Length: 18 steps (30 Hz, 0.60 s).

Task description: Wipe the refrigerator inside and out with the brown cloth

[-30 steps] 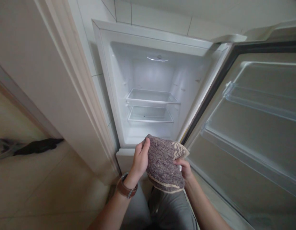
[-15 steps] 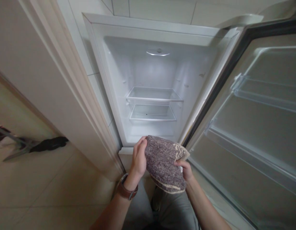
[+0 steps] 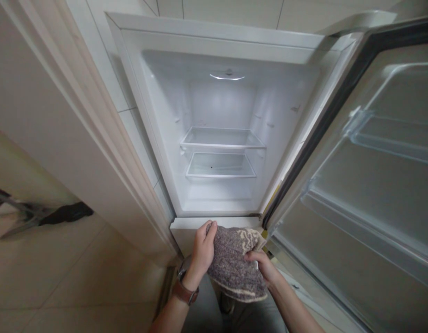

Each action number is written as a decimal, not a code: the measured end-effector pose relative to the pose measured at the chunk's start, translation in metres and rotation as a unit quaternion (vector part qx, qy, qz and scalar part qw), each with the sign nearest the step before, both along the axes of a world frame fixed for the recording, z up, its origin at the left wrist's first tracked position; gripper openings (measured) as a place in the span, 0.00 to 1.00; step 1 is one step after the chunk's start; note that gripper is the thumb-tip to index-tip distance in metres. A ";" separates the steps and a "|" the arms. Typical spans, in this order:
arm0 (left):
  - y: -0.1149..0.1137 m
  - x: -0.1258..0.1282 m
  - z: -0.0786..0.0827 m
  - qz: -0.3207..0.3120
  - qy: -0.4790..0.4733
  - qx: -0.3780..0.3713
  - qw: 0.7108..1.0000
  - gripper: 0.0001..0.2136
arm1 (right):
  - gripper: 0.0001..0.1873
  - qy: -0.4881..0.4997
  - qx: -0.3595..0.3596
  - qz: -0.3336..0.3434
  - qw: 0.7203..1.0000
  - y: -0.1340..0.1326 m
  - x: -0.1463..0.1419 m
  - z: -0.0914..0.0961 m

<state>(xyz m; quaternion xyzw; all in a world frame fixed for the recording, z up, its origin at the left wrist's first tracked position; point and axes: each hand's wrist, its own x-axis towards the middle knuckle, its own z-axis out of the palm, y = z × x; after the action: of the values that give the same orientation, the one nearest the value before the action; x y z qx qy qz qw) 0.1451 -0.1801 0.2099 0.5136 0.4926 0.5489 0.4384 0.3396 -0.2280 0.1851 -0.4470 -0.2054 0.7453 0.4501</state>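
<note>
A grey-brown towel with a pale patterned edge (image 3: 231, 266) hangs folded between both my hands, low in front of an open fridge (image 3: 221, 120). My left hand (image 3: 202, 249), with a brown watch strap on its wrist, grips the towel's left side with curled fingers. My right hand (image 3: 260, 263) pinches the towel's right side. The fridge compartment is lit, and two glass shelves (image 3: 223, 143) sit low inside it with nothing on them.
The fridge door (image 3: 366, 185) stands open at the right with clear door racks. A pale wall and door frame (image 3: 78, 115) rise close on the left. A dark object (image 3: 61, 212) lies on the tiled floor at far left.
Both hands and the towel now sit lower in the picture, below the fridge's bottom edge. The view has drawn closer to the fridge.
</note>
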 end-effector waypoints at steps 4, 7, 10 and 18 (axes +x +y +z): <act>0.004 -0.003 -0.018 0.005 -0.020 -0.030 0.999 0.20 | 0.23 0.008 -0.019 -0.015 1.000 0.001 -0.004 -0.014; 0.010 -0.005 -0.026 0.070 -0.045 -0.090 0.992 0.20 | 0.26 0.011 -0.019 -0.018 1.000 0.003 -0.006 -0.016; 0.015 -0.008 -0.028 0.113 -0.061 -0.159 0.979 0.21 | 0.29 0.013 -0.005 -0.008 1.000 0.006 -0.008 -0.013; 0.023 -0.014 -0.041 0.077 -0.071 -0.149 0.983 0.19 | 0.29 0.001 0.002 -0.012 1.000 0.008 -0.013 -0.014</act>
<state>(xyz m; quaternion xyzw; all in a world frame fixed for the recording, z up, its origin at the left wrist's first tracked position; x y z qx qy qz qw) 0.1306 -0.1573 0.1693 0.3633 0.5745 0.5365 0.5002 0.3262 -0.2197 0.1706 -0.4480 -0.2010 0.7400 0.4596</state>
